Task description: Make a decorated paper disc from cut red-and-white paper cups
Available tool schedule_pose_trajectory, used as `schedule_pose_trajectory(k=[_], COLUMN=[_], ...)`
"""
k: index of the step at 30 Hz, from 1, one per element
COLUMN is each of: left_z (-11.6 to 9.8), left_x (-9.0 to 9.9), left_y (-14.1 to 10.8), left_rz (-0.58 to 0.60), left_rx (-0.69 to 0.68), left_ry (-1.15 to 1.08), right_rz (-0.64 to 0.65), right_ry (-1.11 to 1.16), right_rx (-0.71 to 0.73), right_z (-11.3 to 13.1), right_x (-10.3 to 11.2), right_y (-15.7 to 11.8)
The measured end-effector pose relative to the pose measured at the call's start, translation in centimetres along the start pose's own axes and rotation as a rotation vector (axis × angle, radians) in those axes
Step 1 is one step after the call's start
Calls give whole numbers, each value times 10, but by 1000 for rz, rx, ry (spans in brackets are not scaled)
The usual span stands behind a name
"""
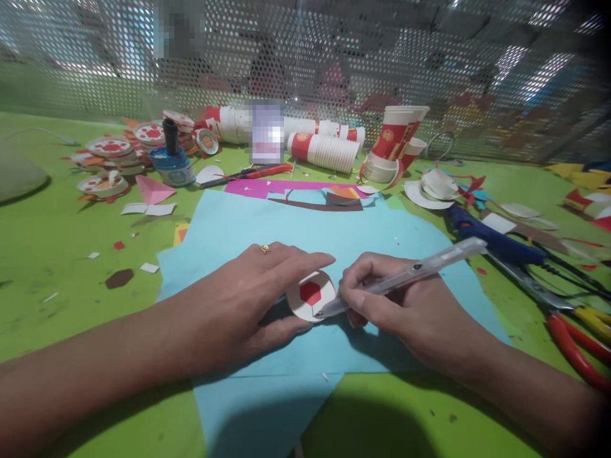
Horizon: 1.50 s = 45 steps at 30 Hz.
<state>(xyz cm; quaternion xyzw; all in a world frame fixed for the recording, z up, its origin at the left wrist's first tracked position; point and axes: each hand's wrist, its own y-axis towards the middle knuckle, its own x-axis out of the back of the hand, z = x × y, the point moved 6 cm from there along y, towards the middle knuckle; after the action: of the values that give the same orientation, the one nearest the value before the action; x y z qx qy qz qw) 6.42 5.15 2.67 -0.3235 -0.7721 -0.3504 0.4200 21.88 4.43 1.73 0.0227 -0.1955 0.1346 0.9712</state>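
A small white disc (296,304) with a red hexagon (310,293) in its middle is held by my left hand (248,299), thumb at the near edge and fingers over the far edge. My right hand (396,299) is closed around a clear pen (424,266). The pen's tip touches the disc just below the hexagon, where a short dark line shows. Both hands are above light blue paper (238,222) on the green table (86,305). A gold ring is on one finger of my left hand.
Stacked paper cups (324,151) lie at the back, near a blurred upright object. Left are a glue bottle (174,166) and round paper crafts (114,149). Scissors (252,172) lie behind the blue paper. A blue glue gun (496,238) and red-handled tool (573,343) are right.
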Motion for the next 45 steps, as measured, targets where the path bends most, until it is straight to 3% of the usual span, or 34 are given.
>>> schedule_pose_trajectory(k=[17, 45], left_z=[-4, -1], left_x=[2, 1], left_y=[1, -3], left_rz=[5, -11], left_rx=[16, 34], left_ry=[-14, -46], right_rz=[-33, 98], right_ry=[28, 118], right_rx=[-30, -82], right_z=[-3, -3], right_x=[1, -4], right_y=[-1, -1])
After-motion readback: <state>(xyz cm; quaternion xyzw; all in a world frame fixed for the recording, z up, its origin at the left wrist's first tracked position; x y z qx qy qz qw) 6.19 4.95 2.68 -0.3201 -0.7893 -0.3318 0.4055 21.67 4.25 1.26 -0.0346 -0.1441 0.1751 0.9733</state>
